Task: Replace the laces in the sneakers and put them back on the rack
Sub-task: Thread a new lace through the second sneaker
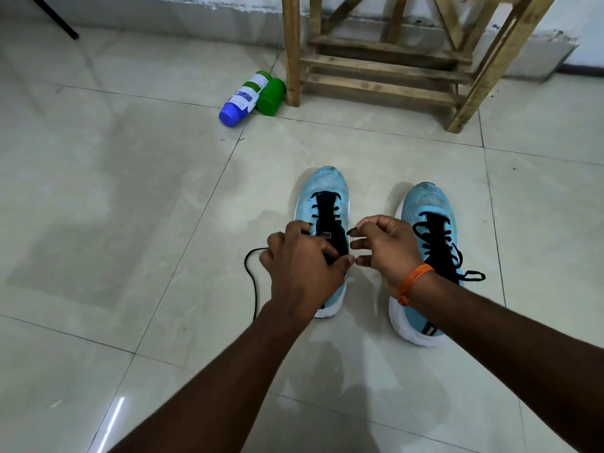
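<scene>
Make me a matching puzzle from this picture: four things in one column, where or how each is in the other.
1 left-side sneaker
2 right-side sneaker
3 blue-capped bottle
4 wooden rack

A lying on its side
B standing by the wall
C fully laced
D black lace held by left hand and right hand

Pairs: 1-D, 2-C, 3-A, 4-B

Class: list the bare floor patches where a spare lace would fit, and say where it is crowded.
Free: the tiles left of the left sneaker, between the bottles and the loose lace; the strip between the rack and both toes. Crowded: the gap between it and the right sneaker, where the left hand and right hand work the lace.
</scene>
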